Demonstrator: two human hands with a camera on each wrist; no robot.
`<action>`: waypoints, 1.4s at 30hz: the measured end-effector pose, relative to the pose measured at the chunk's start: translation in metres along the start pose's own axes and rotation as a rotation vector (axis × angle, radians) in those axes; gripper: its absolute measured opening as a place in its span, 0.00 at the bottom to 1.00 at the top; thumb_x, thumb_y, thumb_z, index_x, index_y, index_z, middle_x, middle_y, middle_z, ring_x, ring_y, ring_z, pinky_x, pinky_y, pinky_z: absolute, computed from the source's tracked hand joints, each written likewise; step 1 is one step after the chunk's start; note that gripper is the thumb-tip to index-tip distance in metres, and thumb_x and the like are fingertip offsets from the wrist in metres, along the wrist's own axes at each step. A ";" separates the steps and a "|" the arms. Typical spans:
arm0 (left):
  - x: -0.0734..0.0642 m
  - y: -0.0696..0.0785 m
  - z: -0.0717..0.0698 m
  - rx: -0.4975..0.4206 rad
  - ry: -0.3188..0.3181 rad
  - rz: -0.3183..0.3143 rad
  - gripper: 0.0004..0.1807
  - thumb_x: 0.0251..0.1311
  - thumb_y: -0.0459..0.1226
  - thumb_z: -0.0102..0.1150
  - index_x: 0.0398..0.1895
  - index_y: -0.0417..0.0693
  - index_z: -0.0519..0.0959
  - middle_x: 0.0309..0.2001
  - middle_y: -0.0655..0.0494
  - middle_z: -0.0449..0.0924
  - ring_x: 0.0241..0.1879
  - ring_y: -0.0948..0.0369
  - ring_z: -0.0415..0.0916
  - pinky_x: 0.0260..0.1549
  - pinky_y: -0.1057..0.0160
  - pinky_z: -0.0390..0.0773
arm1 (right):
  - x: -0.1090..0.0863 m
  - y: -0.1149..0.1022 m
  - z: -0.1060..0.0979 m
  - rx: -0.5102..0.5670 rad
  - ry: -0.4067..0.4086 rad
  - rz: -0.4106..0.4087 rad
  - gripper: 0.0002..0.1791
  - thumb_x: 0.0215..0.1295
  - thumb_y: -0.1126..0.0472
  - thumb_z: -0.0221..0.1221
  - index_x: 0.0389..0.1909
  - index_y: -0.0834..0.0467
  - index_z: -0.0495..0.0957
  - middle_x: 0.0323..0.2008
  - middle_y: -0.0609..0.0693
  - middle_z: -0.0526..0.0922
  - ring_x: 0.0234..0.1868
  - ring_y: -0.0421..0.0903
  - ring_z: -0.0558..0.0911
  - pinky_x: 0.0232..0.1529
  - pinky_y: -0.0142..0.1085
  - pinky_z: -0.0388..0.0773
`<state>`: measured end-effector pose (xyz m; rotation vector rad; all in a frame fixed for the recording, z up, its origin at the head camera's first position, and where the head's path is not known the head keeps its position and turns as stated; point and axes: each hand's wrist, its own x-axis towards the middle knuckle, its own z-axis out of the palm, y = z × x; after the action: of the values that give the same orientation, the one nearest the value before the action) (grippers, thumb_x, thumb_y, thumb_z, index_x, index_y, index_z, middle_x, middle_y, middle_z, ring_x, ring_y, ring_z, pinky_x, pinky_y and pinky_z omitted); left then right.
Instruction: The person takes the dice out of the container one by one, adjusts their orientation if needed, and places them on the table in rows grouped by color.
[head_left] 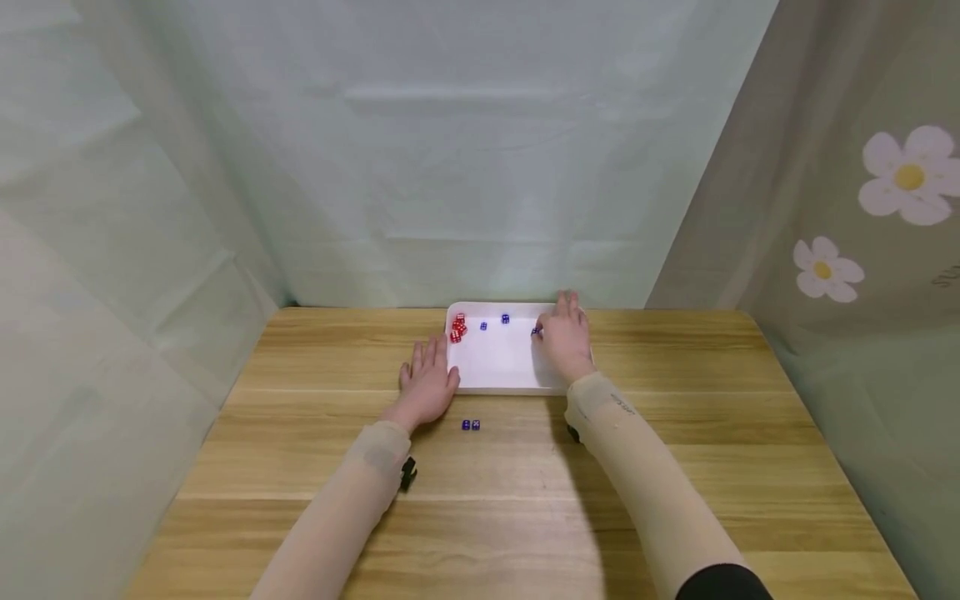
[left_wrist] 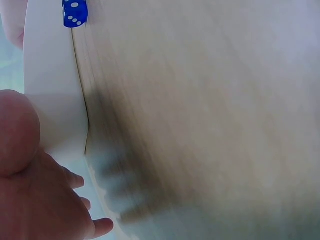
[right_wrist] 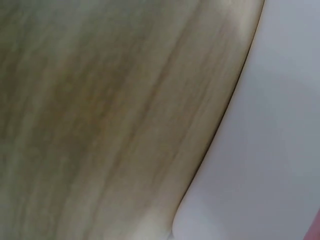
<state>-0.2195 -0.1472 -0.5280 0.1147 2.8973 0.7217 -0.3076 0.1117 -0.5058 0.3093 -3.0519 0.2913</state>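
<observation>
Pale wood grain ran across the desk [head_left: 675,450], which reached out on both sides of a white tray [head_left: 498,367]. Light cloth [head_left: 487,183] hung behind the tray, and a brownish curtain [head_left: 877,75] with printed daisies [head_left: 910,177] stood well to its right. Inside the tray, red dice [head_left: 455,337] huddled at the left end and two loose blue dice [head_left: 506,319] lay toward the back; a blue pair [head_left: 476,425] sat in front of it. At the tray's right end, the right hand's [head_left: 564,340] grip pinched a blue die [head_left: 535,332], partly covered by the fingers. The left hand [head_left: 426,390], its grip holding nothing, lay with fingers extended by the tray's left side; contact was hard to judge. The right hand hid some of the tray's rim, and the red dice overlapped too closely to count.
</observation>
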 end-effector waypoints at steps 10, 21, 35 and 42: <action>0.001 -0.002 0.003 -0.016 -0.004 -0.001 0.41 0.84 0.47 0.38 0.88 0.40 0.36 0.87 0.37 0.34 0.84 0.38 0.24 0.76 0.28 0.32 | -0.006 -0.001 -0.001 0.050 0.010 -0.006 0.11 0.75 0.52 0.66 0.46 0.54 0.89 0.82 0.71 0.53 0.83 0.71 0.47 0.78 0.65 0.54; 0.000 0.000 -0.001 -0.007 -0.007 -0.004 0.42 0.84 0.48 0.37 0.88 0.40 0.35 0.87 0.36 0.34 0.84 0.37 0.25 0.76 0.27 0.33 | -0.023 -0.009 -0.012 0.096 0.055 -0.054 0.10 0.73 0.51 0.68 0.42 0.53 0.89 0.78 0.69 0.63 0.82 0.70 0.53 0.76 0.62 0.63; 0.001 -0.002 0.002 -0.029 -0.022 -0.004 0.42 0.84 0.49 0.36 0.88 0.41 0.33 0.87 0.37 0.32 0.84 0.38 0.23 0.76 0.28 0.30 | -0.044 -0.011 -0.019 0.169 0.041 -0.068 0.09 0.71 0.49 0.69 0.40 0.51 0.88 0.82 0.67 0.57 0.84 0.69 0.49 0.79 0.62 0.55; -0.001 -0.001 0.000 -0.029 -0.008 -0.005 0.41 0.84 0.48 0.36 0.88 0.40 0.35 0.87 0.36 0.34 0.84 0.37 0.24 0.76 0.27 0.33 | -0.059 -0.013 -0.019 0.186 0.069 -0.122 0.10 0.71 0.48 0.69 0.38 0.50 0.88 0.80 0.68 0.62 0.83 0.70 0.53 0.78 0.61 0.59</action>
<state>-0.2185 -0.1484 -0.5280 0.1071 2.8772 0.7606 -0.2463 0.1147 -0.4896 0.4823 -2.9272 0.5666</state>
